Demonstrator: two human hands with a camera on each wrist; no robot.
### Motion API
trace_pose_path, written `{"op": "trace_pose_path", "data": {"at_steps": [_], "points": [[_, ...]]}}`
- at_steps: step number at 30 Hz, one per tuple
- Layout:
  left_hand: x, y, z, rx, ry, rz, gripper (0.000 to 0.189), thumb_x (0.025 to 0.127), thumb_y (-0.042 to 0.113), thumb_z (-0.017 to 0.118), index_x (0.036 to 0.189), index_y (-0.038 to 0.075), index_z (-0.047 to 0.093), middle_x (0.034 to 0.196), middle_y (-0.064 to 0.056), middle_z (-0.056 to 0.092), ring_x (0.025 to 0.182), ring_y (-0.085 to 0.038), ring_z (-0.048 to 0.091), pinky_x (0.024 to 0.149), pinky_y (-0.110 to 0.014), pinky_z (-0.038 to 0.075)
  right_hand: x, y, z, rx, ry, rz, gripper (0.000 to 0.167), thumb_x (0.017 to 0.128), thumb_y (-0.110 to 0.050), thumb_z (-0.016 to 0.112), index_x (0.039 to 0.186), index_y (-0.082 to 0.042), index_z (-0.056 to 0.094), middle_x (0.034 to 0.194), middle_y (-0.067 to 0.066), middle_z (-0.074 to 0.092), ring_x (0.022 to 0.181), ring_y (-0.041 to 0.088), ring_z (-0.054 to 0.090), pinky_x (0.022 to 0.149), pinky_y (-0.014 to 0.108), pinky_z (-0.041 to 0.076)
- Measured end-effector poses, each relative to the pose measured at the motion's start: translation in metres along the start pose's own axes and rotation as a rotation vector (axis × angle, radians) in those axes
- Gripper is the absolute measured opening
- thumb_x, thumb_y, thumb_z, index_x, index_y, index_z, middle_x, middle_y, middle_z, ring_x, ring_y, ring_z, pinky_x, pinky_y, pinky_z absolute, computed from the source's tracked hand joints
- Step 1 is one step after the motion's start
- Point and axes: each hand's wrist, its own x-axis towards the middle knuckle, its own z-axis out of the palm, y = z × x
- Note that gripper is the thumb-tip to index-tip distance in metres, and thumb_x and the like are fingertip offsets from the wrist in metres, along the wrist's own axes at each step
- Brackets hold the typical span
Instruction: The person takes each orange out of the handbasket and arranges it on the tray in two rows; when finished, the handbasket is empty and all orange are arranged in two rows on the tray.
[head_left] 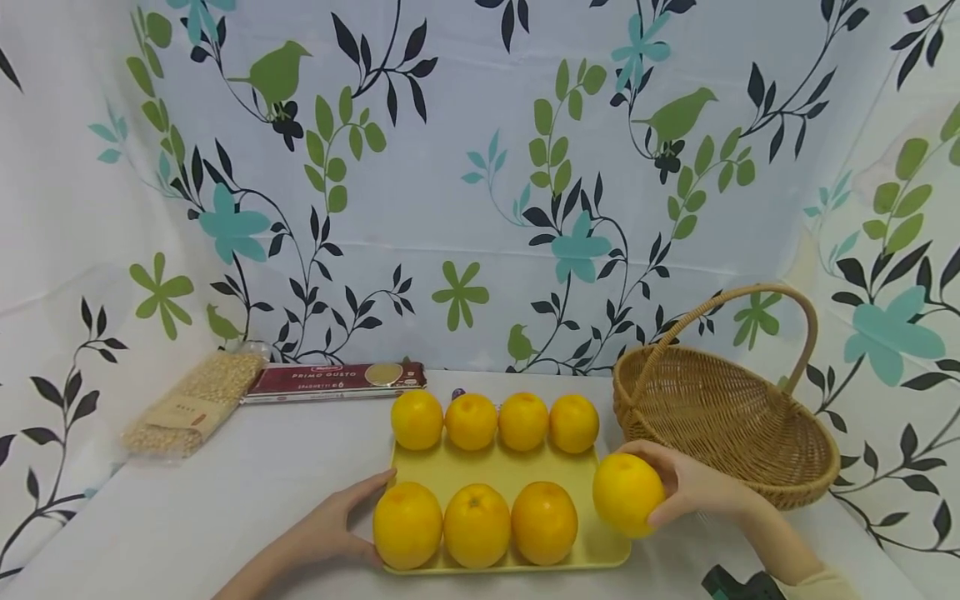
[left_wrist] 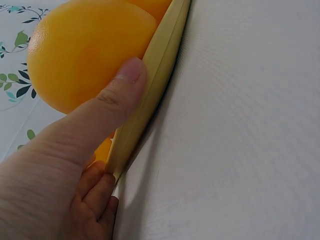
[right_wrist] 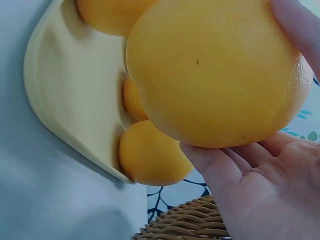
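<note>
In the head view my right hand (head_left: 686,483) grips an orange (head_left: 628,495) over the front right of a yellow tray (head_left: 495,463). Thumb and fingers lie on opposite sides of that orange (right_wrist: 215,70) in the right wrist view. A row of oranges (head_left: 477,527) lies along the tray's front, and a second row (head_left: 497,422) along its back. My left hand (head_left: 330,525) rests at the tray's front left corner, beside the leftmost front orange (head_left: 408,526). The left wrist view has its thumb (left_wrist: 127,82) against the tray rim (left_wrist: 152,85), with the other fingertips farther along that edge.
A wicker basket (head_left: 720,408) with a tall handle leans tilted behind my right hand. At the back left lie a dark red spaghetti pack (head_left: 333,382) and a clear bag of pale grains (head_left: 198,400). Patterned cloth (head_left: 450,217) hangs behind the white table (head_left: 247,475).
</note>
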Motion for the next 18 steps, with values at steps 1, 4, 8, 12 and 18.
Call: {"op": "trace_pose_path", "data": {"at_steps": [1, 4, 8, 12, 18], "points": [[0.000, 0.000, 0.000, -0.001, 0.003, 0.002, 0.094, 0.061, 0.030, 0.081, 0.139, 0.009, 0.033, 0.139, -0.016, 0.032, 0.126, -0.040, 0.024, 0.098, -0.060, 0.016, 0.001, 0.002, 0.001, 0.003, -0.007, -0.013, 0.069, 0.073, -0.001, 0.069, 0.129, 0.006, 0.030, 0.124, 0.022, 0.041, 0.107, 0.029, 0.047, 0.091, 0.035, 0.042], [-0.001, -0.001, 0.001, -0.004, 0.006, -0.002, 0.094, 0.060, 0.030, 0.081, 0.139, 0.010, 0.033, 0.139, -0.016, 0.032, 0.126, -0.040, 0.024, 0.098, -0.061, 0.016, 0.002, 0.008, 0.004, 0.003, -0.020, -0.037, 0.070, 0.072, 0.001, 0.070, 0.128, 0.008, 0.030, 0.124, 0.022, 0.041, 0.108, 0.025, 0.047, 0.091, 0.033, 0.042], [0.000, -0.001, 0.002, -0.007, 0.007, -0.014, 0.094, 0.061, 0.030, 0.081, 0.139, 0.010, 0.033, 0.139, -0.016, 0.032, 0.126, -0.039, 0.024, 0.098, -0.061, 0.017, 0.003, 0.015, 0.008, 0.023, -0.033, -0.047, 0.072, 0.071, 0.002, 0.070, 0.128, 0.010, 0.026, 0.125, 0.022, 0.040, 0.109, 0.024, 0.046, 0.092, 0.032, 0.040], [0.000, -0.002, 0.002, -0.017, 0.001, -0.020, 0.093, 0.062, 0.031, 0.081, 0.139, 0.011, 0.032, 0.139, -0.015, 0.032, 0.126, -0.038, 0.025, 0.098, -0.060, 0.018, 0.002, 0.021, 0.011, 0.054, -0.029, -0.022, 0.075, 0.071, 0.001, 0.070, 0.131, 0.008, 0.025, 0.128, 0.019, 0.039, 0.112, 0.023, 0.045, 0.094, 0.032, 0.039], [0.000, -0.003, 0.001, -0.016, -0.003, 0.006, 0.092, 0.063, 0.030, 0.081, 0.139, 0.011, 0.032, 0.139, -0.014, 0.033, 0.126, -0.037, 0.025, 0.099, -0.059, 0.018, 0.001, 0.033, 0.013, 0.075, -0.006, 0.024, 0.081, 0.071, -0.003, 0.072, 0.133, 0.010, 0.022, 0.131, 0.018, 0.038, 0.116, 0.020, 0.042, 0.095, 0.028, 0.037]]}}
